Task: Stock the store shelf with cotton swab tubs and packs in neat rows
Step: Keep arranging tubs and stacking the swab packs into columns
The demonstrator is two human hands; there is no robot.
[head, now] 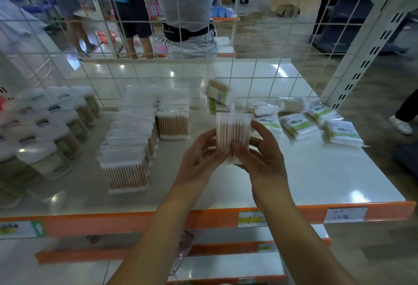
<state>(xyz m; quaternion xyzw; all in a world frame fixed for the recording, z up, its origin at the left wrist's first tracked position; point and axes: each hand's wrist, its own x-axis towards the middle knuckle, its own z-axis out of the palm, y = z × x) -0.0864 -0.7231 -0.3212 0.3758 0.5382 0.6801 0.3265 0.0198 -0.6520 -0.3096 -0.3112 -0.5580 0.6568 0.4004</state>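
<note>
A clear pack of wooden cotton swabs (233, 129) stands upright above the middle of the white shelf (305, 171). My left hand (199, 160) grips its lower left side and my right hand (262, 149) grips its right side. Left of it, upright swab packs (126, 146) form a row running back, with another stack (173, 112) behind. Round swab tubs (49, 126) with white lids fill the far left in rows. Loose green-labelled packs (298, 125) lie flat and scattered at the back right. Two more packs (217, 95) lean on the wire grid.
A white wire grid (226, 74) closes the shelf's back. A slotted upright post (366, 58) stands at the right. The orange shelf edge (135, 221) with price labels runs along the front, with lower shelves beneath. People stand in the aisle behind the grid.
</note>
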